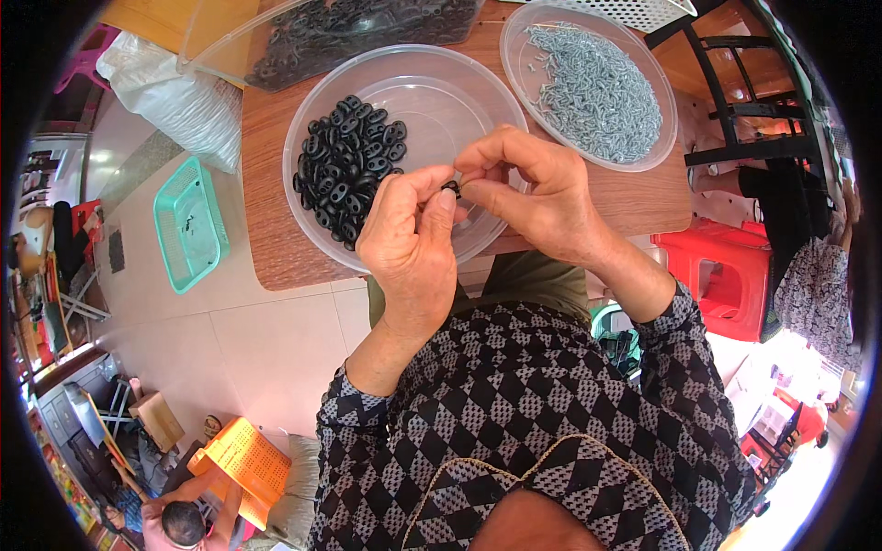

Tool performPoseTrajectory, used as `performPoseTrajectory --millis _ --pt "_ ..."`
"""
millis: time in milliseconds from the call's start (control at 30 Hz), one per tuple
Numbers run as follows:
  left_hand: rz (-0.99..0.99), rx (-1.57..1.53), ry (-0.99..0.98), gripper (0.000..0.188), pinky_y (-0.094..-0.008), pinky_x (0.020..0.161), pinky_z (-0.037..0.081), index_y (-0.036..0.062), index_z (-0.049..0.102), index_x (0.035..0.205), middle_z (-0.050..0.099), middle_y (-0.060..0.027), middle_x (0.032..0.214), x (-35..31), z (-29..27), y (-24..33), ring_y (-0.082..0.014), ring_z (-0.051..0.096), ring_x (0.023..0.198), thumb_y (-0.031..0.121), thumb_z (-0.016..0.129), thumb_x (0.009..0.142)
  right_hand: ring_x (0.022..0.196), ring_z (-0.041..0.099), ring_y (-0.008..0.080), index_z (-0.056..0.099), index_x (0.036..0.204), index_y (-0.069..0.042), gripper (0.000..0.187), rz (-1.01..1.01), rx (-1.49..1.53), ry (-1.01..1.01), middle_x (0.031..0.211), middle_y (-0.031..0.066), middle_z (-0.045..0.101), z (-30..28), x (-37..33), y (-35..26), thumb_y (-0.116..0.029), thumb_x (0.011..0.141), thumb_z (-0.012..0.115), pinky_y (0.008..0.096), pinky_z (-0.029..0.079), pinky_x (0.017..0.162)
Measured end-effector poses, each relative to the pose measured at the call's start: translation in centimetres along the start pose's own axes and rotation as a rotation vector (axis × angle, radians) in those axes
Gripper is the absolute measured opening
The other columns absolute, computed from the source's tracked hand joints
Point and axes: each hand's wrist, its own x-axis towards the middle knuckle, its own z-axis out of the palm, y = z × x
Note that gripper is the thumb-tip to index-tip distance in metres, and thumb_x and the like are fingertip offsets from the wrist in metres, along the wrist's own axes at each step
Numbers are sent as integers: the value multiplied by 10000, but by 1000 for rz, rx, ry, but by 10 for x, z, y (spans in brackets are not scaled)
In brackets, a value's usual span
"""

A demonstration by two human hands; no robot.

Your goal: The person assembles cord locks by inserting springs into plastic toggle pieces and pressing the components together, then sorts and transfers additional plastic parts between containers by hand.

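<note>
Over the near rim of a round clear plastic tub [501,92], my two hands meet. My left hand [411,243] is closed, pinching a small black plastic piece [450,187] between thumb and fingers. Fingertips of my right hand [547,193] press together right beside that piece; whatever they grip is too small to make out. A heap of black oval pieces with two holes each [344,174] fills the tub's left side. To the right, small silver screws [602,96] lie piled in a second round clear tub [669,129].
A clear box [367,37] of more black pieces stands at the wooden table's far edge [266,211]. White sack [175,92] and green basket [163,234] are to the left. A red stool [712,275] stands right. A person handles an orange crate [243,468] lower left.
</note>
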Motion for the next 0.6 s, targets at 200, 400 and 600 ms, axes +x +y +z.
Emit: performPoseTrajectory --millis 200,400,600 --pt "8 -44 32 178 -231 669 528 -54 556 1048 634 -100 934 -2 5 0 -121 620 725 -40 567 871 715 529 59 640 918 -3 166 69 30 18 808 -1 619 2 -1 -3 20 755 664 215 432 620" --pt "-32 -168 54 212 -213 680 502 -33 535 1086 626 -66 893 2 3 4 -86 595 748 -28 569 876 730 576 157 625 914 -16 155 -118 -89 23 787 68 612 2 3 0 12 765 654 282 472 630" --pt "-15 -169 78 221 -222 707 504 -27 538 1081 622 -58 881 1 2 2 -87 590 762 -41 580 865 721 566 226 595 833 -12 83 -89 -89 23 768 84 586 7 2 3 8 766 639 328 457 642"
